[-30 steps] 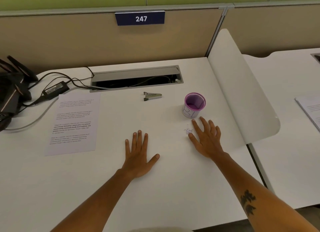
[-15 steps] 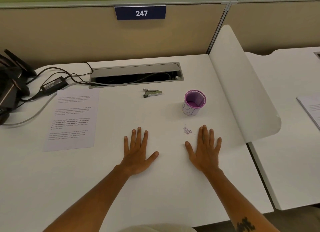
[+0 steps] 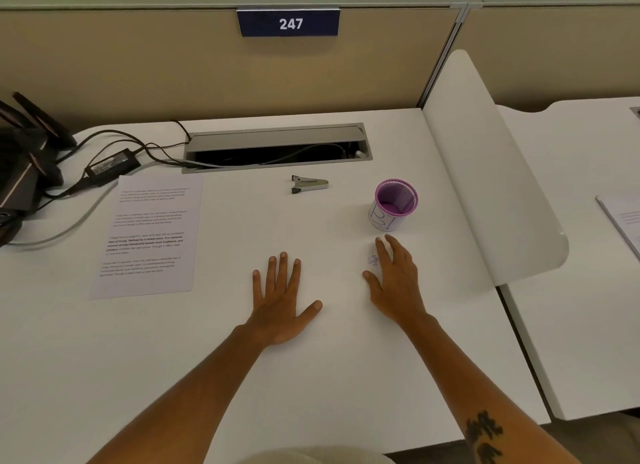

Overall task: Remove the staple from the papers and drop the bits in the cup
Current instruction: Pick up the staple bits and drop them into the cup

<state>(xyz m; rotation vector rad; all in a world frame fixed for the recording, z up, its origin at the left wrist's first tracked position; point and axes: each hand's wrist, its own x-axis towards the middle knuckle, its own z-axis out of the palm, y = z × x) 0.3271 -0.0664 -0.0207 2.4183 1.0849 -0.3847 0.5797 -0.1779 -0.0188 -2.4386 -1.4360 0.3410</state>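
The printed papers lie flat on the white desk at the left. A metal staple remover lies at mid-desk near the cable slot. A purple mesh cup stands to its right. A small heap of staple bits lies on the desk just below the cup. My left hand rests flat, fingers spread, holding nothing. My right hand lies with straight fingers right beside the bits, its fingertips a little short of the cup.
A grey cable slot runs along the back of the desk. A power adapter, cables and a black device crowd the left edge. A white curved divider stands on the right, with more papers on the neighbouring desk.
My right hand has slid forward and left, up against the staple bits and closer to the cup. My left hand stays flat in the same place.
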